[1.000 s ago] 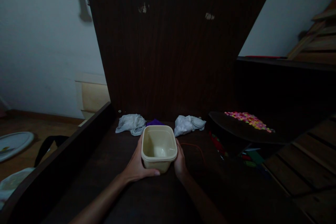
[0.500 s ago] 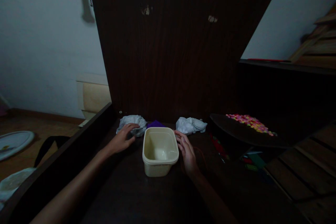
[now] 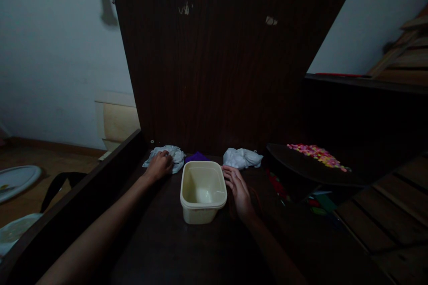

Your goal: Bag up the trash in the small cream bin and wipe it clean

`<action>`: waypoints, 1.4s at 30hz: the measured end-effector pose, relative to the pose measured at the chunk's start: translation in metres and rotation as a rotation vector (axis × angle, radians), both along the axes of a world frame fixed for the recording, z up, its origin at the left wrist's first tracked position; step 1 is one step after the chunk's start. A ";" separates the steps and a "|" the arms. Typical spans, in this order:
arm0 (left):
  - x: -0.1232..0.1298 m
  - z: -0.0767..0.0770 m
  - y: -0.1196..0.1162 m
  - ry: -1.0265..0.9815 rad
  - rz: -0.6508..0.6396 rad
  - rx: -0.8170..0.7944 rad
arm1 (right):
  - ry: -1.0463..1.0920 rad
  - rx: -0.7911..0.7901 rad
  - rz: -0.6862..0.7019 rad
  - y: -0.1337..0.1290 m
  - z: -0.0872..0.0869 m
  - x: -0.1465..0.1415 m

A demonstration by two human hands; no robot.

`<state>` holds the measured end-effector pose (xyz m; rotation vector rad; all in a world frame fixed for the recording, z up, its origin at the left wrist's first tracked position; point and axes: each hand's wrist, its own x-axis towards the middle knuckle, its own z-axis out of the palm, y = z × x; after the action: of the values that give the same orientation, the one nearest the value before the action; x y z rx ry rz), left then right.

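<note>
A cream plastic container (image 3: 203, 216) stands upright in front of me, its top uncovered and nothing visible inside. My right hand (image 3: 239, 189) rests at the container's right side, fingers stretched out and touching its rim. Farther left, my left hand (image 3: 160, 165) lies on a crumpled white plastic bag (image 3: 178, 155), with its fingers curled into it; the fingertips are partly hidden. Behind the container shows a bit of purple material (image 3: 197, 156). Another crumpled white bag (image 3: 242, 158) lies behind my right hand, apart from it.
A dark wooden panel (image 3: 214, 75) rises behind the bags, and a raised edge (image 3: 83, 191) borders the left side. On the right, a corner shelf (image 3: 287, 158) carries small pink and yellow pieces (image 3: 317, 156). Red and green items (image 3: 317, 205) lie below it.
My left hand has moved forward and slightly left onto the left white bag, and its fingers have curled in. My right hand stays against the container.
</note>
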<state>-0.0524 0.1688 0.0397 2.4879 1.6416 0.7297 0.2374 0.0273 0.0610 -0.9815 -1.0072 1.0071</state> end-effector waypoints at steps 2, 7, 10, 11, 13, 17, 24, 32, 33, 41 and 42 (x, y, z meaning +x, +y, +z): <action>-0.003 0.006 0.001 -0.041 0.009 0.017 | -0.023 0.040 0.002 0.005 0.011 0.004; -0.012 0.038 0.006 -0.221 0.063 0.112 | -0.104 0.131 -0.018 0.025 0.045 0.013; -0.015 0.063 0.007 -0.355 0.081 0.172 | -0.184 0.180 -0.006 0.041 0.064 0.011; -0.015 0.072 0.007 -0.402 0.081 0.182 | -0.219 0.196 0.009 0.046 0.069 0.009; -0.014 0.088 0.006 -0.500 0.074 0.183 | -0.304 0.228 0.056 0.057 0.078 0.003; -0.007 0.115 0.003 -0.699 0.043 0.157 | -0.449 0.262 0.166 0.082 0.088 -0.014; 0.017 0.143 -0.011 -0.970 -0.108 0.096 | -0.501 0.235 0.203 0.118 0.090 -0.046; 0.038 0.143 -0.011 -1.250 -0.230 -0.041 | -0.426 0.300 0.134 0.134 0.091 -0.050; 0.039 0.142 -0.009 -1.284 -0.229 -0.053 | -0.408 0.294 0.117 0.134 0.092 -0.047; 0.049 0.137 -0.005 -1.494 -0.154 -0.133 | -0.178 0.225 0.085 0.129 0.104 -0.025; 0.051 0.138 -0.005 -1.507 -0.145 -0.142 | -0.151 0.217 0.092 0.129 0.106 -0.024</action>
<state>-0.0019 0.1642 0.1774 1.1268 0.7991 1.6960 0.2138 0.1560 0.1666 -0.8467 -1.2690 0.8862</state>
